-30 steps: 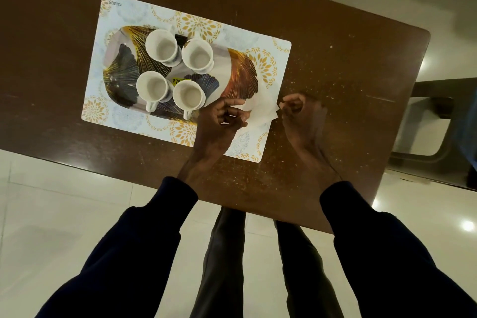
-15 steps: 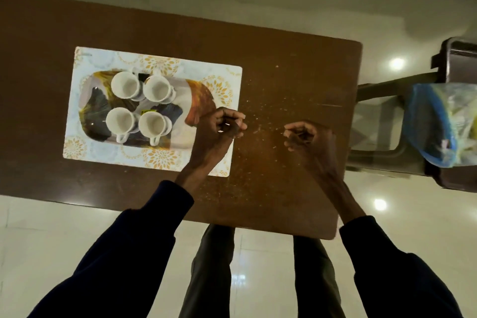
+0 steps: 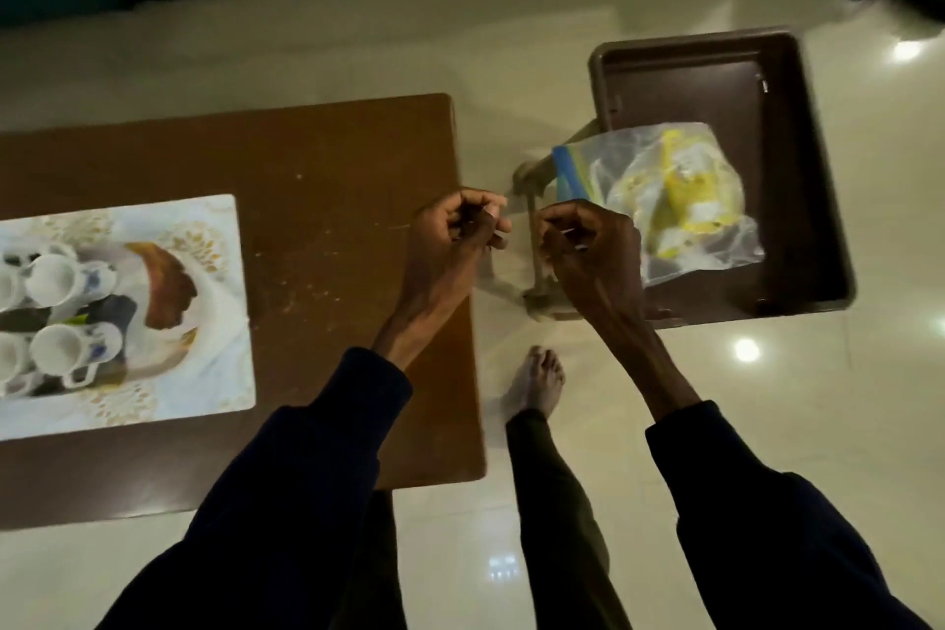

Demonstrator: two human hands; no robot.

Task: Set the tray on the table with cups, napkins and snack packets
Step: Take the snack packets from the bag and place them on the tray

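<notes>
Hovering over the right edge of the brown tabletop [image 3: 327, 200]: left hand [image 3: 450, 240], fingers curled loosely inward, can't tell if they pinch anything. Right hand [image 3: 593, 251] is past the table edge, over the floor gap, fingers likewise curled; whether something small sits between them is unclear.

Task items: patterned tray [image 3: 169, 292] lies on a white placemat [image 3: 225, 373] at the left end of the tabletop, partly cut off by the frame. White cups [image 3: 53, 279] sit on the tray; four visible, two only partly in frame. Napkins can't be made out on the tray, too blurred.

Snack packets: yellow, inside a clear plastic bag [image 3: 680, 200] with a blue strip at its left end. Count not readable through the plastic. The bag lies in a dark brown bin [image 3: 813, 169] standing on the floor right of the table, well apart from the tray.

In the way: a pale stool-like frame [image 3: 534, 240] stands between table and bin, directly below the right hand. One bare foot [image 3: 537, 379] on the tiled floor [image 3: 511, 41] beside the table corner.
</notes>
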